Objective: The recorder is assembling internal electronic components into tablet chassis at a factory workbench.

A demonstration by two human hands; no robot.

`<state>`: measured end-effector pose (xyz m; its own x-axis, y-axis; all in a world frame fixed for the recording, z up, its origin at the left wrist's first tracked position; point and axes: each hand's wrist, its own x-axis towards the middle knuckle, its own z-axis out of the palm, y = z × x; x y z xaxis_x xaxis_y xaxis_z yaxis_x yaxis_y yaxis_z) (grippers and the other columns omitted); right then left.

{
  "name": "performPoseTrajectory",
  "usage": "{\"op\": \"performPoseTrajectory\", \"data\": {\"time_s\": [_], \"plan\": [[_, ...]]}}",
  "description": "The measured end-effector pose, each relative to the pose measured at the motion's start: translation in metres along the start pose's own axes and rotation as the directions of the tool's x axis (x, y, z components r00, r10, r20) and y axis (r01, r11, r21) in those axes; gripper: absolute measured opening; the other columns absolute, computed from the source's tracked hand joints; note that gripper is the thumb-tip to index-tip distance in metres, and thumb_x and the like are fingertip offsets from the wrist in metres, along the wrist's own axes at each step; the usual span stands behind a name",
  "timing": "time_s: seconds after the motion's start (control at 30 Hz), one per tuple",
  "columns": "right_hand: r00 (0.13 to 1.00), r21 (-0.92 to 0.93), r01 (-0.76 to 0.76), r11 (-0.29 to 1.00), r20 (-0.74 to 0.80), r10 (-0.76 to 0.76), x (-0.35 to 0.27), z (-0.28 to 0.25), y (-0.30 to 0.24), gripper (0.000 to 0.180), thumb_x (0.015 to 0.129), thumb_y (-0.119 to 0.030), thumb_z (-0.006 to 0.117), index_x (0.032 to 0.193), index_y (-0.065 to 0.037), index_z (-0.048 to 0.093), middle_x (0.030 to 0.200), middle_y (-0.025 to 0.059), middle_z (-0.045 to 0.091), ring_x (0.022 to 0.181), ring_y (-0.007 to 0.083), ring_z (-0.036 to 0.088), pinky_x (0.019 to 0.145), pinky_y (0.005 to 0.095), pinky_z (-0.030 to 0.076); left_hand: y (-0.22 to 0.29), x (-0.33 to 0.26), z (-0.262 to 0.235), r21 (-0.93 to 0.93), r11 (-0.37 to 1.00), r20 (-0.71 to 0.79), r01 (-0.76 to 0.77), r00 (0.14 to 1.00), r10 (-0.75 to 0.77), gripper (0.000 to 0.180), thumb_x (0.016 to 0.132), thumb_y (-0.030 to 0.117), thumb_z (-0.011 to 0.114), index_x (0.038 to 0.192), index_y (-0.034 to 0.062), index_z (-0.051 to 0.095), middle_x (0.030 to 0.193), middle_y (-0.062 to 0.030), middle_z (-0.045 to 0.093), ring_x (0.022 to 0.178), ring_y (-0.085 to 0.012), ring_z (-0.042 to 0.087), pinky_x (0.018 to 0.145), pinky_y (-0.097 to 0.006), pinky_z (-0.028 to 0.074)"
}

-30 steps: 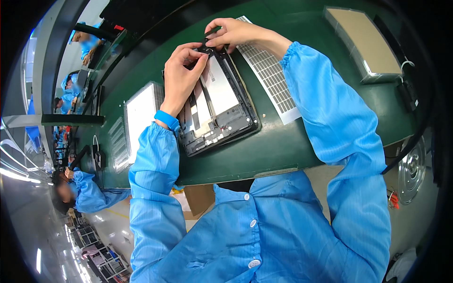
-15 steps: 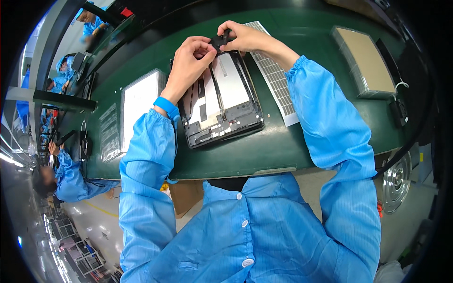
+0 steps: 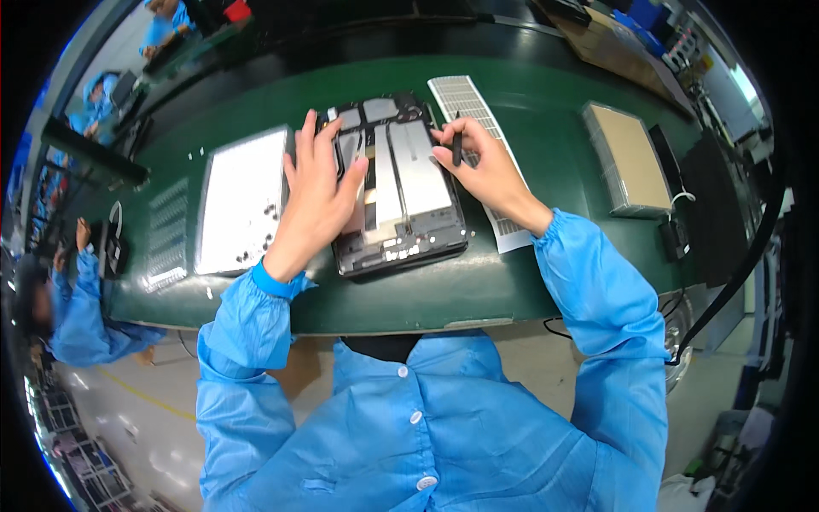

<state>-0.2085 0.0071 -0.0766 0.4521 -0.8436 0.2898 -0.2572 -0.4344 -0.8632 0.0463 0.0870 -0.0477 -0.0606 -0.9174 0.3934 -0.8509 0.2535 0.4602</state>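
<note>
An opened tablet-like device (image 3: 415, 175) lies on the green table in front of me, its pale battery cells and black frame exposed. My left hand (image 3: 317, 192) rests over its left side, fingers stretched and spread, holding nothing. At the right edge of the device, my right hand (image 3: 490, 171) is closed around a slim black pen-like tool (image 3: 457, 147) that stands nearly upright. I cannot make out the tool's exact kind. The fingertips of that hand are close to the frame, and whether they touch it is unclear.
A sheet of pale labels (image 3: 465, 92) lies right of the device. To the left are a white tray (image 3: 243, 183) with small black pieces and a clear ribbed plastic tray (image 3: 168, 243). A tan-topped stack (image 3: 633, 162) stands far right. A co-worker in blue (image 3: 81, 311) sits at left.
Both hands have parted from the device's far end and come nearer. The left hand has opened. A black piece that was between the fingers is no longer there. The view has shifted.
</note>
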Motion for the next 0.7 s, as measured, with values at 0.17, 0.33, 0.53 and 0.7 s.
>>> {"op": "performPoseTrajectory", "data": {"time_s": [0.17, 0.33, 0.53, 0.7], "plan": [[0.999, 0.227, -0.036, 0.973, -0.007, 0.039, -0.008, 0.022, -0.03, 0.033, 0.09, -0.009, 0.073, 0.114, -0.008, 0.049, 0.15, 0.0257, 0.046, 0.115, 0.0181, 0.059, 0.099, 0.03, 0.045, -0.003, -0.027, 0.011, -0.667, 0.742, -0.038, 0.063, 0.992, -0.119, 0.063, 0.102, 0.024, 0.058, 0.152, 0.0003, 0.028, 0.164, -0.0237, 0.008, 0.152, -0.0366, 0.016, 0.121, -0.041, 0.02], [0.972, 0.568, -0.198, 0.799, 0.005, 0.236, 0.06, 0.003, -0.061, 0.037, 0.086, 0.005, 0.066, 0.114, -0.008, 0.047, 0.143, 0.0212, 0.055, 0.118, 0.0197, 0.06, 0.099, 0.0277, 0.048, -0.018, -0.023, 0.024, -0.912, 0.409, -0.157, -0.036, 0.951, -0.268, 0.066, 0.106, 0.025, 0.05, 0.156, 0.0014, 0.013, 0.164, -0.0219, 0.007, 0.153, -0.031, 0.011, 0.123, -0.04, 0.013], [0.946, 0.582, -0.093, 0.808, -0.201, 0.254, 0.211, 0.019, 0.014, 0.042, 0.082, 0.002, 0.07, 0.117, -0.004, 0.047, 0.126, 0.0173, 0.064, 0.096, 0.0201, 0.065, 0.087, 0.0304, 0.054, -0.029, -0.039, 0.058, -0.642, 0.766, -0.129, 0.029, 0.981, -0.146, 0.068, 0.088, -0.006, 0.059, 0.147, 0.0014, 0.026, 0.155, -0.0268, 0.02, 0.147, -0.0434, 0.025, 0.121, -0.045, 0.023], [0.945, 0.117, -0.098, 0.988, -0.302, 0.13, 0.29, 0.052, 0.089, 0.047, 0.082, -0.006, 0.074, 0.121, 0.0, 0.049, 0.111, 0.0143, 0.064, 0.093, 0.0189, 0.064, 0.079, 0.0301, 0.051, -0.02, -0.043, 0.038, -0.656, 0.754, -0.001, 0.047, 0.998, -0.063, 0.061, 0.092, -0.006, 0.053, 0.147, 0.0056, 0.029, 0.159, -0.0267, 0.011, 0.148, -0.0493, 0.017, 0.12, -0.049, 0.026]]}}
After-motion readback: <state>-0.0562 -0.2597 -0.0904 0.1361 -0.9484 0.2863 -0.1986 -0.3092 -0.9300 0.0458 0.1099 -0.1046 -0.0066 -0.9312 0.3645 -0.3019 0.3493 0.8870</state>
